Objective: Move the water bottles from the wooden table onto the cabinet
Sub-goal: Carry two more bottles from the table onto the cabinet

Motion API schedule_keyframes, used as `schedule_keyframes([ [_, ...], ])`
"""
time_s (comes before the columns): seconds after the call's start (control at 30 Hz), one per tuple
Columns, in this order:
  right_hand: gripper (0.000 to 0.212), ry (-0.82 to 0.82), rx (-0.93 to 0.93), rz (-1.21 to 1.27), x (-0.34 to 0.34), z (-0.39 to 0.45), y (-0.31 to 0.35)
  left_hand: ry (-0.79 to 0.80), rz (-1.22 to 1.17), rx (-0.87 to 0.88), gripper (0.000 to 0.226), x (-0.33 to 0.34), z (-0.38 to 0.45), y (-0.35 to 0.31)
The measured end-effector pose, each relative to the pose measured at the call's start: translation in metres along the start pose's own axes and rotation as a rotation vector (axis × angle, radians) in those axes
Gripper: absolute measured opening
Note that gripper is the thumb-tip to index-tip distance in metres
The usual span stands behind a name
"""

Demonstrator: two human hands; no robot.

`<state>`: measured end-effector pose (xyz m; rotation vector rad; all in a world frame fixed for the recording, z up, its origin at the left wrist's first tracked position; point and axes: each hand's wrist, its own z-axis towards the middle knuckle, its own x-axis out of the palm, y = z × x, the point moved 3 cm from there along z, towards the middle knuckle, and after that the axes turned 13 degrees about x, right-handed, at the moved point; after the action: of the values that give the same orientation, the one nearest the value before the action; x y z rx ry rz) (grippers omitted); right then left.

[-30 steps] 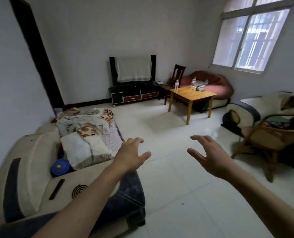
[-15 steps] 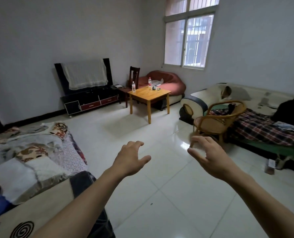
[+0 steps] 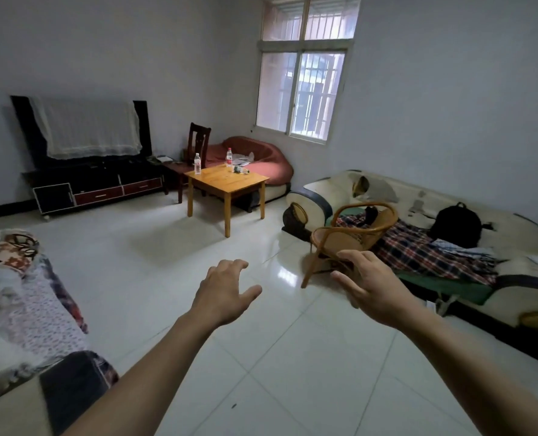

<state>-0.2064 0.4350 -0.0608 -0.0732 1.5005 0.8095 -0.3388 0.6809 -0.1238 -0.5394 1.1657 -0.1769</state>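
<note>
The wooden table [image 3: 227, 181] carries two upright bottles [image 3: 197, 163] and one toppled bottle [image 3: 241, 169].

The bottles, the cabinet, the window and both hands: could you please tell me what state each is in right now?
Left bottle: upright on the wooden table.
Far bottle: upright on the table.
Third bottle: lying on its side on the table.
Cabinet: door and drawers closed, no bottles on it.
Window: appears closed.
Left hand: open, empty.
Right hand: open, empty.
</note>
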Motion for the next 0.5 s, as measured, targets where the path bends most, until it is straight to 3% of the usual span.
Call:
schedule_keyframes([
  [0.13,0.06,0.041,0.024,-0.031,0.024,0.023,0.004,0.116,0.02,0.002,0.069,0.014,0.014,0.021],
  [0.5,0.06,0.017,0.04,0.077,0.049,0.156,-0.045,0.046,0.046,0.039,0.059,0.046,0.144,0.033],
])
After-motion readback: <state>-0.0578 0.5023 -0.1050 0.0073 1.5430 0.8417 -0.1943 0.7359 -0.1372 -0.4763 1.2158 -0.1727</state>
